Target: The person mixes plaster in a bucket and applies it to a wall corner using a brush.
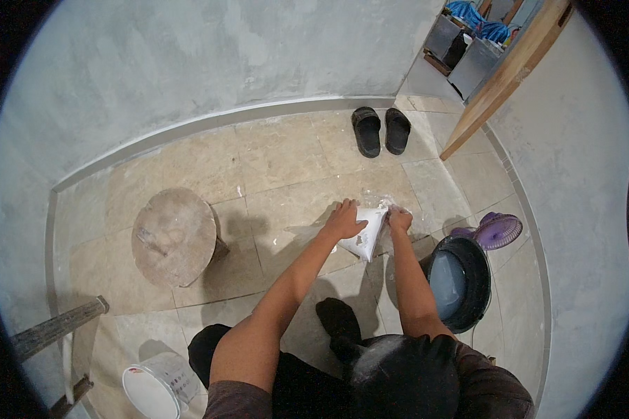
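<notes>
Crouching over the tiled floor in the head view, the person has both hands on a white plastic bag that lies low, just above the tiles in front of their knees. Left hand is clamped on the bag's left upper edge, fingers curled over it. Right hand pinches the right upper corner, closed on the plastic. Clear crinkled film shows just above the bag, touching it; can't tell if it's part of the same bag.

Risks, as a judgement: the bag looks thin and sags to a point, so a hard pull from both hands could tear it or spill whatever is inside onto the tiles. The black bucket holding greyish liquid sits just beside the right forearm; an elbow swing could knock it or drop a bag corner in. White smears on the tiles may be slick underfoot.

Counts: one white bag, two hands, one black bucket, one white bucket at lower left, one round wooden stool, one pair of black slippers (two) near the wall, one purple fan behind the black bucket, one wooden ladder partly seen at left edge.
</notes>
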Tool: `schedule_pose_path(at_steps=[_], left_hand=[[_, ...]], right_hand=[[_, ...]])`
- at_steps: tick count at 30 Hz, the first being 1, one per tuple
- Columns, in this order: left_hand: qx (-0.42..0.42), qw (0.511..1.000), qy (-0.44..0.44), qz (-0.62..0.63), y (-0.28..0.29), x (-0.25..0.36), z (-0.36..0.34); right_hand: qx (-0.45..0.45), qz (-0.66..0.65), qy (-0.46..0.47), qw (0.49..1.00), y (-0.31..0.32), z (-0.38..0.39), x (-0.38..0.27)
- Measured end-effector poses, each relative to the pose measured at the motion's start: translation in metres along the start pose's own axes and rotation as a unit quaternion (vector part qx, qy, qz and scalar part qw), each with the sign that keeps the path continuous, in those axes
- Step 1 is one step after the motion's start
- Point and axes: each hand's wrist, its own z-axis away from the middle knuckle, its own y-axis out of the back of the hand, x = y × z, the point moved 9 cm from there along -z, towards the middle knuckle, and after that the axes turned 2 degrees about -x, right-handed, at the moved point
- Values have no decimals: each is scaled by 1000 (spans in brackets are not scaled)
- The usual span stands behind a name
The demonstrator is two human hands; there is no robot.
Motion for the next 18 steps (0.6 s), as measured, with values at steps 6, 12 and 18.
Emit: schedule_pose_path(at_steps=[6,12,18], left_hand=[[11,1000,-9,7,4,7,-3],[14,1000,-14,-4,4,2,-2],[70,993,-84,33,12,14,-4]], right_hand=[[5,-11,-16,1000,8,4,-10],[24,26,49,998,13,50,-61],[64,175,221,957,19,84,-114]])
